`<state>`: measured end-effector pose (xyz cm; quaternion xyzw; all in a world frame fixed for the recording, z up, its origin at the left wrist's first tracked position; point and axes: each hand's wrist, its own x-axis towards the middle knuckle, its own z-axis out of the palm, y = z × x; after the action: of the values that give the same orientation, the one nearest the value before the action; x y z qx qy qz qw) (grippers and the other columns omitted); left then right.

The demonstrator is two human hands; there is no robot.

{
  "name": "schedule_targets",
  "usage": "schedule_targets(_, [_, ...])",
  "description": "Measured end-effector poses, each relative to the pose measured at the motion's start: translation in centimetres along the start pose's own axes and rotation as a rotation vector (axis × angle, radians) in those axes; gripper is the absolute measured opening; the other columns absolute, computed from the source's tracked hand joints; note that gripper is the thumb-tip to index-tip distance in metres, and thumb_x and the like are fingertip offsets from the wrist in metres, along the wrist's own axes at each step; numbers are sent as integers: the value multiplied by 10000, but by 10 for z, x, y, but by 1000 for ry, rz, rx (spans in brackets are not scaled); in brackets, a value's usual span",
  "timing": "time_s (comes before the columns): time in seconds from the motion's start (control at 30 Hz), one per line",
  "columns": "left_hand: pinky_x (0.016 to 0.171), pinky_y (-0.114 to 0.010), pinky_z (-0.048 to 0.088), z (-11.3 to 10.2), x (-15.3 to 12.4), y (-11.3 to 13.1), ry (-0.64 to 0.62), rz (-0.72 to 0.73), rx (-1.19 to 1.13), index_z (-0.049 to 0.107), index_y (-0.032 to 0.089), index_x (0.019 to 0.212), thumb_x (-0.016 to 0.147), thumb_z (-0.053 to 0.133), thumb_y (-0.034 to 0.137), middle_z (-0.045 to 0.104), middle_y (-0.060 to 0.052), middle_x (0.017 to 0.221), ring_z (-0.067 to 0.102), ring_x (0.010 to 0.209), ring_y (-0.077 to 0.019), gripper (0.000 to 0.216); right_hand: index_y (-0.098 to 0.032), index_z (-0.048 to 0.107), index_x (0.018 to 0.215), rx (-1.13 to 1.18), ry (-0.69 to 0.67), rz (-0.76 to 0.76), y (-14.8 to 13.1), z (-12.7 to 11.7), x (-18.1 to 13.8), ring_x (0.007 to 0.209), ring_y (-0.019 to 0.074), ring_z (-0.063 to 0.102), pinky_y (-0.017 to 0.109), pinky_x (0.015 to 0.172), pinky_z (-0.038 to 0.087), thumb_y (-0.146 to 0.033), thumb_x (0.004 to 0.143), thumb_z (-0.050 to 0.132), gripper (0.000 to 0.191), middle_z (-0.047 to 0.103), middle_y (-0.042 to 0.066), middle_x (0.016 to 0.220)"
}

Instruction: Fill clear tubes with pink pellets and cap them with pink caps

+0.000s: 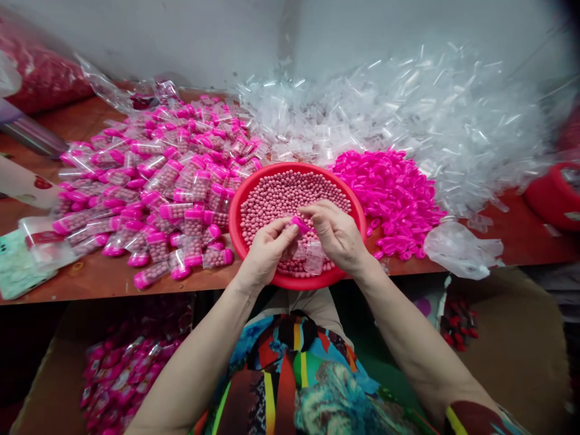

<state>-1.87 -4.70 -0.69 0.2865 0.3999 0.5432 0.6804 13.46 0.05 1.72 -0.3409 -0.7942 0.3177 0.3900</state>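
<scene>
Over a red basin (235, 223) filled with small pink beads (290, 187), my two hands meet. My left hand (270, 249) pinches a bright pink plastic cap (299, 225) between thumb and fingers; whatever else lies in its curled fingers is hidden. The bent fingers of my right hand (334, 234) close in at the cap's right side, and their exact contact with it is hard to make out. Just below, a clear plastic container (313, 258) rests on the beads near the basin's front rim.
Left of the basin spreads a heap of bead-filled containers with pink caps (172, 181). Loose pink caps (389, 199) are piled on the right, with clear empty containers (408, 115) behind. A crumpled plastic bag (464, 246) and a phone (22, 263) lie near the table edge (109, 289).
</scene>
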Motion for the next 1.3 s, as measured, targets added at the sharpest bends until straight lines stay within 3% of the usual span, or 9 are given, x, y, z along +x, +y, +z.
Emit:
schedule_targets(0.1, [467, -177, 295, 4, -2, 1, -88, -21, 88, 697, 147, 892, 793, 765, 398, 501, 29, 632, 400, 503, -42, 278, -267, 541, 1341, 208, 53, 138, 7, 9, 11, 954, 195, 645, 371, 870, 537, -671, 981, 190, 645, 648, 77, 1164])
schedule_targets(0.27, [459, -211, 244, 5, -4, 5, -142, -41, 168, 695, 149, 912, 809, 733, 434, 482, 26, 580, 381, 487, -66, 305, -235, 394, 1480, 406, -93, 302, 13, 30, 21, 1088, 207, 642, 375, 933, 517, -682, 932, -70, 846, 680, 95, 1159])
schedule_targets(0.4, [458, -225, 209, 8, -10, 9, -116, -14, 304, 671, 144, 795, 823, 699, 391, 452, 30, 546, 337, 476, -70, 250, -246, 308, 1538, 383, -209, 218, 9, 28, 15, 1209, 214, 594, 412, 1051, 458, -726, 939, 48, 811, 656, 97, 1252])
schedule_targets(0.57, [528, -233, 304, 15, -17, 8, -1, 195, 580, 626, 150, 666, 808, 635, 199, 556, -1, 623, 447, 584, -106, 151, -262, 382, 1510, 226, -347, 148, 2, 21, 14, 1300, 248, 541, 457, 1132, 379, -747, 932, 247, 767, 619, 97, 1338])
schedule_targets(0.77, [462, -218, 294, 16, -6, -1, 81, -17, 124, 698, 160, 828, 790, 720, 387, 551, 19, 620, 418, 485, -78, 232, -214, 332, 1485, 358, 51, 371, 19, 31, 27, 1125, 205, 651, 358, 968, 506, -725, 899, -91, 885, 644, 123, 1241])
schedule_targets(0.83, [500, -213, 366, 13, 2, -5, 176, -23, -5, 714, 162, 846, 758, 757, 374, 621, 7, 680, 503, 539, -88, 234, -224, 361, 1458, 232, 128, 310, 22, 27, 23, 1178, 213, 615, 378, 1015, 474, -707, 954, 101, 745, 608, 127, 1292])
schedule_targets(0.97, [824, -243, 485, 10, 14, -8, 247, 112, -47, 766, 169, 874, 728, 794, 293, 737, -24, 873, 638, 868, -139, 194, -173, 337, 1492, -258, -134, 41, 16, 15, 4, 1323, 325, 480, 518, 1107, 355, -496, 830, 660, 804, 504, 180, 1438])
schedule_targets(1.1, [938, -266, 464, 11, 16, -7, 221, 154, -16, 786, 188, 946, 744, 794, 287, 756, -33, 923, 641, 1014, -162, 226, -37, 413, 1427, -607, -141, -20, 12, 18, -5, 1189, 379, 537, 540, 1008, 396, -347, 812, 649, 728, 589, 243, 1301])
schedule_targets(1.3, [659, -237, 473, 16, 15, -10, 183, 118, 68, 771, 162, 861, 786, 750, 347, 688, -14, 734, 596, 688, -122, 201, -28, 564, 1231, -657, -125, -57, 18, 28, -4, 971, 346, 595, 468, 888, 454, -431, 826, 601, 573, 664, 212, 1041])
